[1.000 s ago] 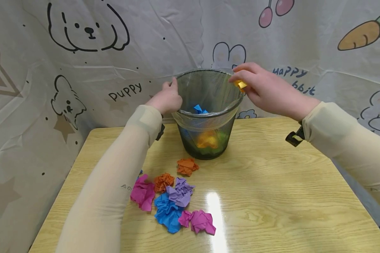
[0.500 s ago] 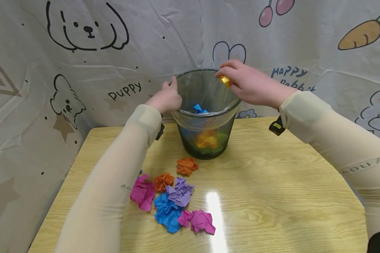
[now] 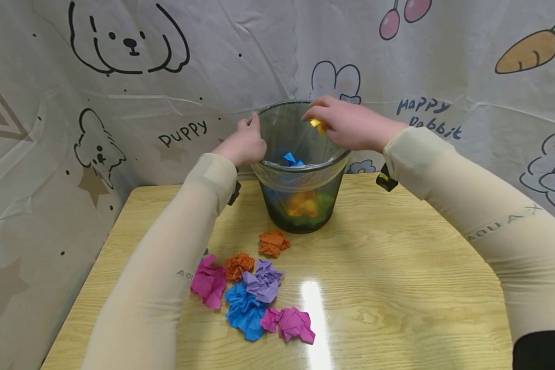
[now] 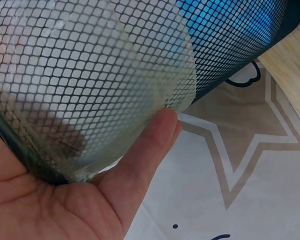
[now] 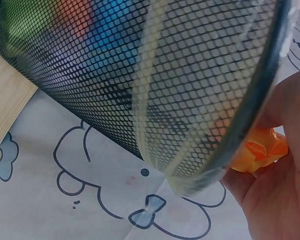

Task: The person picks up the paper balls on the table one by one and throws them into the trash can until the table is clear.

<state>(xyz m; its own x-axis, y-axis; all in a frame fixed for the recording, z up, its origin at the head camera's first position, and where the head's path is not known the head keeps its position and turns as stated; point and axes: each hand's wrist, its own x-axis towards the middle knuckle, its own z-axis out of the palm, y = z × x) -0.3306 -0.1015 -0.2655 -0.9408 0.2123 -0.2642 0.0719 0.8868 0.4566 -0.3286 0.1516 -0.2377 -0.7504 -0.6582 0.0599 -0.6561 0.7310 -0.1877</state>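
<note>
A black wire-mesh wastebasket (image 3: 312, 218) with a clear liner stands at the back of the table. My left hand (image 3: 245, 145) grips its left rim; in the left wrist view one finger (image 4: 140, 165) lies along the outside of the mesh (image 4: 105, 60). Over the right part of the opening, my right hand (image 3: 351, 123) holds a crumpled yellow paper ball (image 3: 318, 125). That ball looks orange-yellow (image 5: 260, 150) in the right wrist view, close to the rim. Inside the basket a blue paper ball (image 3: 292, 160) shows, with orange and green ones seen through the mesh.
Crumpled paper balls lie in front of the basket: orange (image 3: 273, 243), darker orange (image 3: 239, 266), purple (image 3: 264, 281), blue (image 3: 246, 311), pink (image 3: 295, 325) and magenta (image 3: 208, 281). A printed cloth (image 3: 259, 56) hangs behind the wooden table (image 3: 398, 288).
My right hand has moved left with the yellow paper ball, from the basket's right rim to over its opening. The left hand and the balls on the table have stayed put.
</note>
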